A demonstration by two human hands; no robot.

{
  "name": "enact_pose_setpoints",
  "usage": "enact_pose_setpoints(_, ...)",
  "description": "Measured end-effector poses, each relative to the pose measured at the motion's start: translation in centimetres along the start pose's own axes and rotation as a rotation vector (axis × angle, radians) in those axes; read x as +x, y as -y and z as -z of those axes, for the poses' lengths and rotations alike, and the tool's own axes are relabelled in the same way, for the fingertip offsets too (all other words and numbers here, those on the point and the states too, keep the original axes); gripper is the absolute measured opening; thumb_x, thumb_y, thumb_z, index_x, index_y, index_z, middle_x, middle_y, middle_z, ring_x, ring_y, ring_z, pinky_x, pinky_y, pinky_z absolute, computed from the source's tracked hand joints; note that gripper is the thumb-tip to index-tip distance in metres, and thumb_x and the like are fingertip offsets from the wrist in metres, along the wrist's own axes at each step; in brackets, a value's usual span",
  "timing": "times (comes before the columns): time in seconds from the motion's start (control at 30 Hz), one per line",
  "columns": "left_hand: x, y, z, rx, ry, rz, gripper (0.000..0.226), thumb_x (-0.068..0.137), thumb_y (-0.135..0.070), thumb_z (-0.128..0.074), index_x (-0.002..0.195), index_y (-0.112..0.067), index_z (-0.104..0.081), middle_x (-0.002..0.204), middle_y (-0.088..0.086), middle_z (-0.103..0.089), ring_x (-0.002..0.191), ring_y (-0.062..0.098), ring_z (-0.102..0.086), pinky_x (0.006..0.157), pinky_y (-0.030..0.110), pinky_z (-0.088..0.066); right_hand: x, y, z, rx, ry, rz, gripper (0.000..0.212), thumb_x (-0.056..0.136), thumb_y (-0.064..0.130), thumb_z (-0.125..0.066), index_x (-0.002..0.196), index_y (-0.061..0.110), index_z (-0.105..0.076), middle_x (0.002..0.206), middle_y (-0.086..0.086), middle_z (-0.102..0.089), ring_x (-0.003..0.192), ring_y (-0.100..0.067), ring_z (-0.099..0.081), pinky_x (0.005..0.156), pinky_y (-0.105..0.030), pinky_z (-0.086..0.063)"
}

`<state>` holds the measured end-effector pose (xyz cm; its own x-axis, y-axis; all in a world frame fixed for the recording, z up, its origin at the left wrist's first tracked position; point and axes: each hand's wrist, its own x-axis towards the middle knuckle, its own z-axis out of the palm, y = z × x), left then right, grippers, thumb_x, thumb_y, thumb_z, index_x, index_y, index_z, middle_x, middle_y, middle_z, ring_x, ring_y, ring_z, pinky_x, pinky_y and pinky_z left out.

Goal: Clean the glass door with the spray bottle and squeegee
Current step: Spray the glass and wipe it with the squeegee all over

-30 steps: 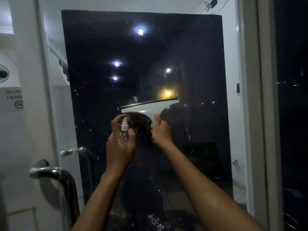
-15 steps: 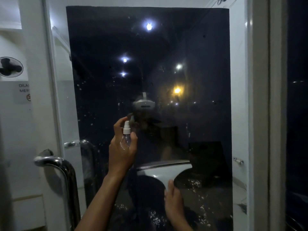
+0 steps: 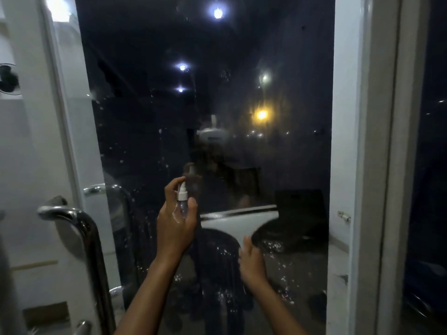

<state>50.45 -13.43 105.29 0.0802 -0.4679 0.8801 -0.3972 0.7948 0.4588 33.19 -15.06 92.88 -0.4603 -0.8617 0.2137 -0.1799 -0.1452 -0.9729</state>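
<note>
- Here the squeegee lies low on the glass door, its blade edge roughly level; a second ago it sat much higher, at about the height of the spray bottle, so one downward pull has carried it through the middle of the pane.
- The right hand holds the squeegee by its handle from below; the fingers seem to wrap the handle, though it is largely hidden behind the hand.
- The left hand grips the small clear spray bottle upright, near the glass, one finger arched over its white nozzle. It has kept nearly the same place throughout the stroke.
- White droplets and flecks remain on the left part of the pane and below the blade; the band above the blade looks darker and clearer, probably wiped.
- The metal door handle stands at the left, apart from both hands.
- Judgement: the task is under way; the lower pane and the left strip likely still need wiping.
</note>
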Motion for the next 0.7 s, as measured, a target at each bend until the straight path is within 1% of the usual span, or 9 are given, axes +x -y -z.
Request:
enact_pose_setpoints(0.1, -0.9, 0.4, -0.7, 0.001, 0.011, 0.037, 0.042, 0.100, -0.022, -0.053, 0.137, -0.038, -0.039, 0.073, -0.007, -0.058, 0.057, 0.011, -0.059, 0.051, 0.031, -0.047, -2.1, -4.8, 1.4, -0.064, 0.012, -0.066, 0.062, 0.100, 0.059, -0.024, 0.058, 0.019, -0.046, 0.047, 0.008, -0.046, 0.044, -0.008, -0.045, 0.055, -0.026, -0.036)
enact_pose_setpoints(0.2, -1.8, 0.2, -1.7, 0.015, 0.017, 0.044, 0.042, 0.096, -0.031, -0.050, 0.136, -0.038, -0.040, 0.069, -0.007, -0.057, 0.056, 0.011, -0.057, 0.049, 0.028, -0.044, -3.0, -6.1, 3.2, -0.185, -0.037, -0.049, 0.060, 0.100, 0.060, -0.026, 0.067, 0.020, -0.056, 0.062, 0.007, -0.061, 0.061, -0.007, -0.060, 0.060, -0.028, -0.042)
enact_pose_setpoints(0.3, -3.0, 0.0, -2.7, 0.036, 0.043, 0.029, 0.041, 0.096, -0.030, -0.051, 0.134, -0.038, -0.039, 0.074, -0.009, -0.058, 0.062, 0.009, -0.059, 0.050, 0.015, -0.037, -2.9, -5.2, 4.6, -0.439, -0.017, 0.178, 0.060, 0.099, 0.065, -0.026, 0.080, 0.022, -0.062, 0.073, 0.004, -0.066, 0.070, -0.013, -0.061, 0.062, -0.033, -0.043)
enact_pose_setpoints(0.37, -3.7, 0.0, -3.5, 0.059, 0.061, 0.039, 0.042, 0.098, -0.024, -0.054, 0.134, -0.039, -0.039, 0.081, -0.012, -0.060, 0.068, 0.006, -0.061, 0.051, 0.010, -0.036, -1.9, -3.6, 4.9, -0.642, 0.060, 0.364, 0.054, 0.099, 0.068, -0.022, 0.092, 0.027, -0.058, 0.083, -0.003, -0.070, 0.075, -0.022, -0.063, 0.064, -0.035, -0.043)
enact_pose_setpoints(0.43, -4.4, -0.1, -4.1, 0.054, 0.077, 0.066, 0.043, 0.099, -0.022, -0.056, 0.134, -0.039, -0.039, 0.087, -0.014, -0.060, 0.071, 0.006, -0.062, 0.052, 0.011, -0.039, -0.6, -1.9, 5.0, -0.861, 0.161, 0.501, 0.052, 0.099, 0.065, -0.019, 0.083, 0.027, -0.049, 0.087, -0.009, -0.069, 0.083, -0.033, -0.064, 0.069, -0.041, -0.043)
enact_pose_setpoints(0.5, -5.0, -0.3, -4.6, 0.041, 0.097, 0.094, 0.041, 0.097, -0.028, -0.053, 0.133, -0.041, -0.038, 0.081, -0.011, -0.062, 0.066, 0.007, -0.062, 0.053, 0.022, -0.043, 0.6, -1.0, 5.9, -1.024, 0.217, 0.583, 0.039, 0.102, 0.056, -0.025, 0.090, 0.026, -0.047, 0.093, -0.013, -0.069, 0.088, -0.039, -0.065, 0.071, -0.045, -0.043)
enact_pose_setpoints(0.53, -5.5, -0.3, -4.8, 0.040, 0.106, 0.103, 0.041, 0.096, -0.031, -0.052, 0.134, -0.041, -0.038, 0.078, -0.010, -0.062, 0.063, 0.008, -0.061, 0.053, 0.027, -0.045, 1.2, -1.1, 6.7, -1.069, 0.218, 0.590, 0.034, 0.103, 0.053, -0.027, 0.097, 0.026, -0.048, 0.096, -0.013, -0.069, 0.089, -0.039, -0.065, 0.070, -0.045, -0.042)
enact_pose_setpoints(0.6, -6.2, -0.1, -5.0, 0.049, 0.121, 0.107, 0.042, 0.095, -0.031, -0.052, 0.134, -0.040, -0.038, 0.076, -0.009, -0.062, 0.061, 0.007, -0.060, 0.054, 0.030, -0.047, 2.3, -1.6, 9.2, -1.148, 0.184, 0.552, 0.042, 0.103, 0.055, -0.025, 0.099, 0.027, -0.056, 0.097, -0.009, -0.070, 0.090, -0.035, -0.066, 0.069, -0.042, -0.039)
enact_pose_setpoints(0.7, -7.2, 0.4, -5.1, 0.069, 0.137, 0.114, 0.043, 0.098, -0.024, -0.055, 0.135, -0.039, -0.038, 0.073, -0.010, -0.059, 0.060, 0.006, -0.058, 0.054, 0.026, -0.040, 3.4, -3.0, 13.7, -1.262, 0.143, 0.476, 0.052, 0.103, 0.060, -0.020, 0.102, 0.028, -0.062, 0.094, -0.004, -0.071, 0.084, -0.027, -0.067, 0.068, -0.037, -0.042)
